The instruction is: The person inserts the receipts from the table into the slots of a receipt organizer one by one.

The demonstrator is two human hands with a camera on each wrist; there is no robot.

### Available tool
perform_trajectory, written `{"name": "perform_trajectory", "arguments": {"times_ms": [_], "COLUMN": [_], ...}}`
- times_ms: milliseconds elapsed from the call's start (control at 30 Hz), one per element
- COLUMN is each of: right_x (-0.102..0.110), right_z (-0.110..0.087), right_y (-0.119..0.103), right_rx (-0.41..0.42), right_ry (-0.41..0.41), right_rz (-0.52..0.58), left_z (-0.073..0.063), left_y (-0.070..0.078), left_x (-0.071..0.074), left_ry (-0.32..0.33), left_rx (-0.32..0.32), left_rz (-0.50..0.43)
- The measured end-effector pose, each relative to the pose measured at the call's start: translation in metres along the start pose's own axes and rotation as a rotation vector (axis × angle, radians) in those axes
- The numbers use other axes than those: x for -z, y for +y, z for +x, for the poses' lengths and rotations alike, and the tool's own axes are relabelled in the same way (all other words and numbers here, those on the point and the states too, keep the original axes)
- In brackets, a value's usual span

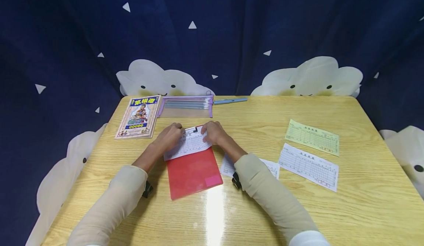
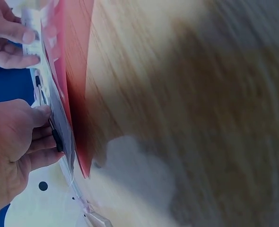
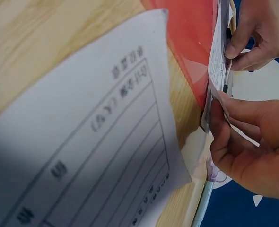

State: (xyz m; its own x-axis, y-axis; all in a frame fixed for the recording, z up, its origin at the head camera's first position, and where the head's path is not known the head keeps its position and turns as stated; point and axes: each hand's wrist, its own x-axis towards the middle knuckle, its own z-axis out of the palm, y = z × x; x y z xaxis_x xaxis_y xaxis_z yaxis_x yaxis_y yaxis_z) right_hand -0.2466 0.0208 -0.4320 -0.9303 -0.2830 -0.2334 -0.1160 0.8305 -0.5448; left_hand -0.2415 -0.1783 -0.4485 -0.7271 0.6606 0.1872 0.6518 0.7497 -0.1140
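Observation:
A red clip folder (image 1: 192, 176) lies in front of me in the head view, with a pink label near its lower right corner. Across its top is a white printed form (image 1: 187, 146), by the metal clip (image 1: 190, 129). My left hand (image 1: 172, 136) grips the clip at its left end, thumb on one side and fingers on the other in the left wrist view. At the form's upper right corner, my right hand (image 3: 253, 137) pinches the paper between thumb and fingers. The folder's top edge tilts up off the table in the left wrist view.
Another white form (image 1: 272, 167) lies partly hidden beneath my right forearm. Farther right are a green form (image 1: 311, 137) and a white form (image 1: 308, 167). Along the back stand a comic-style book (image 1: 138, 117), a purple-edged clear pencil case (image 1: 185, 110) and a blue pen (image 1: 230, 101).

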Motion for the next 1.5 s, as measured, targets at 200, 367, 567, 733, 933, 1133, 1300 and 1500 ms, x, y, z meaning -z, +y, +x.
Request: {"name": "perform_trajectory", "arguments": {"times_ms": [200,367,567,733,933,1133,1300,1500], "right_x": [-0.001,-0.003,-0.004,-0.004,-0.004,0.007,0.029,0.049], "right_z": [0.003,0.005,0.006,0.007,0.006,-0.001,-0.018,-0.048], "right_y": [-0.003,-0.004,-0.006,-0.007,-0.005,0.005,0.023,0.048], "right_rx": [-0.008,-0.004,-0.001,-0.018,-0.022,-0.001,0.050,0.100], "right_ry": [0.031,0.059,0.069,0.064,0.073,0.119,0.116,0.094], "right_rz": [-0.033,-0.066,-0.101,-0.108,-0.106,-0.101,-0.067,-0.052], "left_z": [0.001,0.001,0.002,0.003,0.003,0.002,0.000,0.000], "left_y": [0.002,0.004,0.005,0.006,0.005,0.002,-0.001,-0.002], "left_x": [0.001,0.002,0.004,0.003,0.002,0.002,0.001,0.001], "left_ry": [-0.006,-0.020,-0.020,-0.029,-0.024,0.006,0.015,0.014], "left_rx": [0.019,0.029,0.037,0.049,0.052,0.047,0.080,0.127], "left_rz": [0.008,0.005,0.011,-0.001,-0.025,-0.082,-0.160,-0.242]}}
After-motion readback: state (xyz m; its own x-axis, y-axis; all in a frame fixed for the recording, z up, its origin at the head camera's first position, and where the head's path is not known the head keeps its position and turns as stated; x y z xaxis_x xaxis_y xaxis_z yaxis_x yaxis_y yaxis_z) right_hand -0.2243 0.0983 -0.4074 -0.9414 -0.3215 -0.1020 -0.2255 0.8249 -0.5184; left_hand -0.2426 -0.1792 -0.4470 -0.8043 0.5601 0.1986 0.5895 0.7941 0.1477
